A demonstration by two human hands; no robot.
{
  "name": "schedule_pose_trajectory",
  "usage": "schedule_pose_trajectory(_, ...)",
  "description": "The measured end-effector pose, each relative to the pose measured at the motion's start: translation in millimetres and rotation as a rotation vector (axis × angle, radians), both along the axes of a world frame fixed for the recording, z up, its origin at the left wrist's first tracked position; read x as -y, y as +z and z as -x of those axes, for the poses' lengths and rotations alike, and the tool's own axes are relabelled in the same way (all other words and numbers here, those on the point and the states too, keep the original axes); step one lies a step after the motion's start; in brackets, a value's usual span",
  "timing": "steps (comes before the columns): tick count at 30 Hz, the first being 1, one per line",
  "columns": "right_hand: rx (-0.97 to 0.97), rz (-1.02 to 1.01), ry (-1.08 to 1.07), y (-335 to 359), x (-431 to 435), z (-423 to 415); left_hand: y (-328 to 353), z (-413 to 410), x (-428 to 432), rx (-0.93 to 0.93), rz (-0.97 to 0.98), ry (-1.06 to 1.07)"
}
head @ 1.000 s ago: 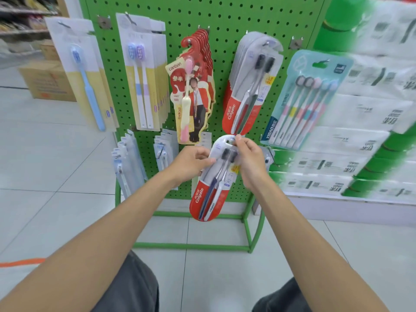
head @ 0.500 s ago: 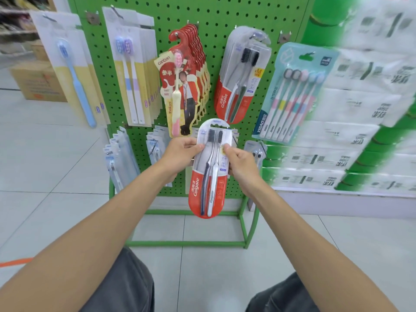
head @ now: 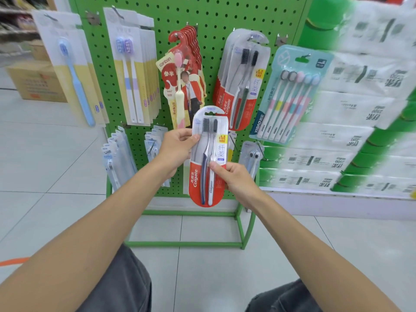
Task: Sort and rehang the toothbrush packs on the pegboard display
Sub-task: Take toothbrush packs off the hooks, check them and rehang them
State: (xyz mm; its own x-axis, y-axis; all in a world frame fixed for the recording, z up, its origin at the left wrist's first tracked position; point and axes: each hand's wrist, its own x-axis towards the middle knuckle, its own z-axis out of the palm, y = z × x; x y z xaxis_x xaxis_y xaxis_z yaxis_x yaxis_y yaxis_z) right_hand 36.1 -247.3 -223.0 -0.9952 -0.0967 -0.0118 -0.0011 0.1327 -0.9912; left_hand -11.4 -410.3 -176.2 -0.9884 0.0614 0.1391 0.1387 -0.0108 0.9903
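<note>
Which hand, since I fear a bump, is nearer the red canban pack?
Left. The left hand is just below the red canban pack; the right hand is lower and rightward.

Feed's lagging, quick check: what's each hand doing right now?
Left hand: grips the Colgate pack by its upper left edge.
Right hand: pinches the same pack at its middle.
</note>
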Motion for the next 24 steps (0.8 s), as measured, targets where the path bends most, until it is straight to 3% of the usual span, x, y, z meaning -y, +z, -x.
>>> schedule_pose_trajectory(16, 0.027, -0.007, 0.179, -4, -4, -18, 3, -5, -1, -0.055, 0.063, 0.037)
schedule_pose_trajectory(20, -0.214, -0.134, 0.005, -5, 7, -26, -1, -6, 2, -0.124, 0.184, 0.01)
schedule_pose_trajectory(24, -0.443, -0.407, -0.12, -12, 12, -28, 2, -10, -1, -0.072, 0.104, -0.054)
